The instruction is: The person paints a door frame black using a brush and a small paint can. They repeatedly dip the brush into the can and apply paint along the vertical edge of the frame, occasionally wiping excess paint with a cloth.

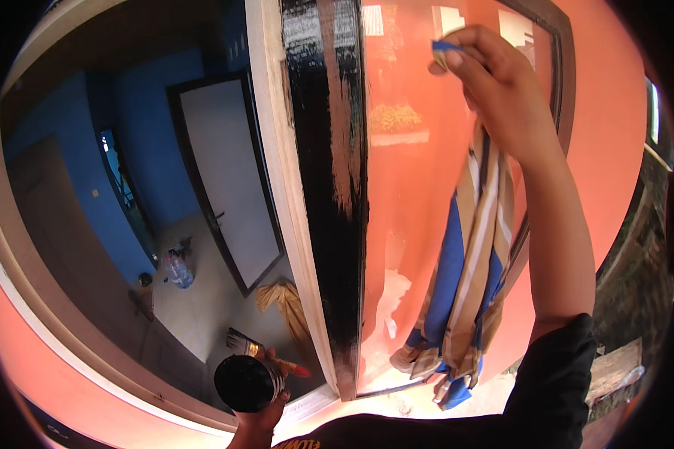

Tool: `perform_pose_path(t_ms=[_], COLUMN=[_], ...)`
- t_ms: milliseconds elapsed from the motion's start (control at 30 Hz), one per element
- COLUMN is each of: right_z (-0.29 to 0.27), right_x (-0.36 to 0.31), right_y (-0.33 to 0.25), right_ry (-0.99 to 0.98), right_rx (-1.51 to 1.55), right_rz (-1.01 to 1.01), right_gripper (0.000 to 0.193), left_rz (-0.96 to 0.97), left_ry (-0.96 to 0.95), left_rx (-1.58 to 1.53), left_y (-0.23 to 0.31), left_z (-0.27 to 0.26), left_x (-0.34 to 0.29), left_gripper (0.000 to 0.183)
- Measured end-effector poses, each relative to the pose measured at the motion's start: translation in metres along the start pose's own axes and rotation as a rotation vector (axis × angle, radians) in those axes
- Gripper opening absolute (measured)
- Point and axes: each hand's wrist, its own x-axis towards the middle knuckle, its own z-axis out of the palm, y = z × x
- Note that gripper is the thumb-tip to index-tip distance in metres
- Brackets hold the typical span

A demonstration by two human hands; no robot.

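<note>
- The left hand [271,408] is low in the view, its fingers wrapped around a dark, round container [241,388] with its open mouth facing up; the inside looks black, and its contents cannot be made out.
- The same hand also keeps a paintbrush [245,344] against the container, its dark bristles pointing up and left and its red-tipped handle to the right.
- The right hand [505,93] is raised at the upper right, thumb and fingers closed together on a corner of a striped cloth [464,273].
- The cloth, in blue, tan and white, hangs in long folds below the wrist, in front of a glossy orange-toned pane [404,187]; whether it touches the pane cannot be told.
- Between the doorway and the pane stands an upright post [326,247], coated black, with streaky reddish-brown patches showing in its upper part.
- A pale wooden frame [277,150] runs along the post's left side.
- Through the doorway are blue walls [153,123], a light door panel [221,150] with a dark border, a clear bottle [177,271] on the floor [195,318] and golden fabric [292,314].
</note>
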Motion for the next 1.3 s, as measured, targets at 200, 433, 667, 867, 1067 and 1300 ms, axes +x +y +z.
perform_pose_path(t_ms=[200,433,667,867,1067,1300], right_z=[0.019,0.015,0.028,0.037,0.041,0.055], right_x=[0.072,0.1,0.108,0.118,0.118,0.128], right_y=[-0.023,-0.021,-0.026,-0.025,-0.023,-0.007], right_ry=[0.083,0.095,0.132,0.205,0.279,0.374], right_rx=[-0.239,-0.285,-0.308,-0.405,-0.425,-0.462], right_rz=[-0.053,-0.154,-0.105,-0.124,-0.114,-0.192], right_gripper=[0.015,0.019,0.017,0.016,0.015,0.014], left_rz=[0.054,0.179,0.181,0.286,0.112,0.052], left_ry=[0.166,0.298,0.296,0.243,0.201,0.117], left_rx=[0.157,0.665,0.593,1.345,0.282,0.032], left_y=[-0.001,-0.006,-0.007,-0.005,-0.007,-0.007], left_z=[-0.002,0.009,0.001,-0.037,-0.013,-0.011], left_x=[-0.009,-0.005,-0.003,-0.011,-0.004,-0.003], left_gripper=[0.069,0.063,0.061,0.061,0.066,0.071])
